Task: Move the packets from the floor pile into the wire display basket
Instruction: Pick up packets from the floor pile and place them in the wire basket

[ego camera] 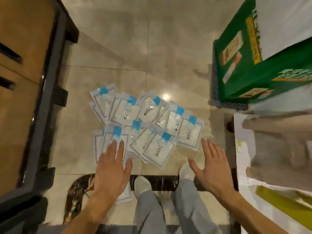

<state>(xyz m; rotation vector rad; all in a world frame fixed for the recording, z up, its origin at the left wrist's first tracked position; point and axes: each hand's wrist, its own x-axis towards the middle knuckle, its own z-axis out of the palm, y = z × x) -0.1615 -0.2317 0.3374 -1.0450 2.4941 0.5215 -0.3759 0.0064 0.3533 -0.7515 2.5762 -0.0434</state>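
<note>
Shop floor or stockroom, as I read it from my feed.
Identical sealed white packets (145, 125) with blue tabs lie heaped on glossy beige floor tiles (118, 53). Left of the heap I see brown cartons (18, 102) on a dark rack; to its right, a printed green carton (253, 65) on a grey crate (219, 102).

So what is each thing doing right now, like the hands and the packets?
Left hand: open, fingers straight, over the near-left packets.
Right hand: open, fingers spread, holding nothing.
Packets: lying flat on the floor, overlapping in a loose pile.
Green box: closed, sitting on a grey crate.
</note>
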